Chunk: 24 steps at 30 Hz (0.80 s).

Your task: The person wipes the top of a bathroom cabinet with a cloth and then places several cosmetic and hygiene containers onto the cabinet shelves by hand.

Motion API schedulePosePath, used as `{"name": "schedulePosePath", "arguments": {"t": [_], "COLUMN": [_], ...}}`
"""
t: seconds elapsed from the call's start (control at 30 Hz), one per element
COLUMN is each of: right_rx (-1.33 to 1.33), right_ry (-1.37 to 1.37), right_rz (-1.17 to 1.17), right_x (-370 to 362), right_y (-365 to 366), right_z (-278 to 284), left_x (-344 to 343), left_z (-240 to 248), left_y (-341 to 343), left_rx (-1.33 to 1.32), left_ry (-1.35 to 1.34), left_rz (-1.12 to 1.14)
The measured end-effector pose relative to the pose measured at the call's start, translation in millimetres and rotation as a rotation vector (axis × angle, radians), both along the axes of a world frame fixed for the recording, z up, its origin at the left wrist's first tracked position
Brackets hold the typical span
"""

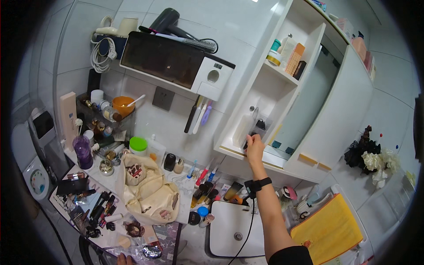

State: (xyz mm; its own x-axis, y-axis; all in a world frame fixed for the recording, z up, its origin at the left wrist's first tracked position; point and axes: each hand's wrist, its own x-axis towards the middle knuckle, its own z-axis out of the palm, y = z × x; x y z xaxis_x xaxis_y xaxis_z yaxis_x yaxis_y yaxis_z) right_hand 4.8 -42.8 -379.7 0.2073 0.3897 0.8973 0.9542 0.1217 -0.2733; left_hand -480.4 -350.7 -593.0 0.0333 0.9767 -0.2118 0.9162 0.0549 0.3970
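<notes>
My right hand (255,148) reaches up to the lower shelf of the white wall cabinet (227,141). Its fingers are closed, and a small dark thing shows at them that I cannot make out. Just behind the fingers stands a clear plastic container (264,120) with black items inside, beside a whitish translucent box (242,128). At the lower edge of the view, only the fingertips of my left hand (124,259) show, stretched out on the near edge of the makeup-covered board. An open cream cosmetic bag (148,194) lies on the counter between the hands.
A white sink (225,229) lies below my right forearm, with several bottles behind it. Lipsticks and compacts (104,212) crowd the board at left. A yellow towel (329,225) hangs at right. Above the counter, a wall box (163,57) carries a hair dryer (167,22).
</notes>
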Motion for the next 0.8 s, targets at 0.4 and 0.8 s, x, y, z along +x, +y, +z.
{"name": "schedulePosePath", "arguments": {"t": [0.4,0.8], "right_rx": [-0.221,-0.940], "right_ry": [0.080,0.188], "right_rz": [-0.026,0.713], "right_x": [29.2,-179.2], "right_y": [-2.5,-169.2], "right_z": [8.0,-153.7], "left_x": [11.3,15.8], "left_z": [-22.0,-30.3], "left_y": [16.8,5.8], "left_rx": [0.134,0.098], "left_ry": [-0.108,-0.065], "left_rz": [0.099,0.117]}}
